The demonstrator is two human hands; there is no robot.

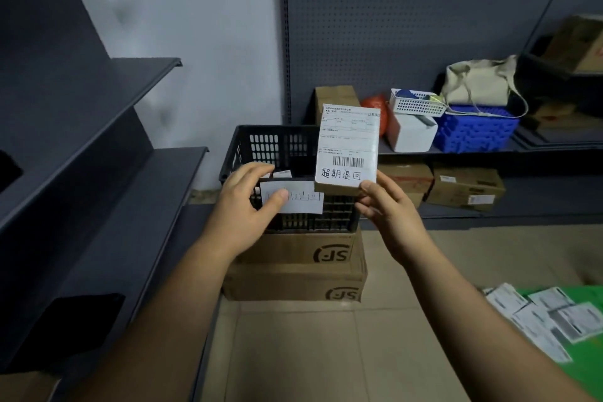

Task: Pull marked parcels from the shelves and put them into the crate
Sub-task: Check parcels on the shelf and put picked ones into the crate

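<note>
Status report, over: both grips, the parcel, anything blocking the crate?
Right grip pinches marked parcel, upright at crate. Left grip holds white slip at crate's front rim. Nothing seen blocking crate mouth.

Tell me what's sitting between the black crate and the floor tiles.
Two stacked cardboard boxes printed SF: the crate rests on the upper one, the lower stands on the floor tiles. The head view shows this.

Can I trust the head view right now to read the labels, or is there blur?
Head view: the parcel in the right hand is sharp, handwriting and barcode legible; the paper tag on the crate, under the left hand, is motion-blurred; boxes at the right edge smear.
</note>
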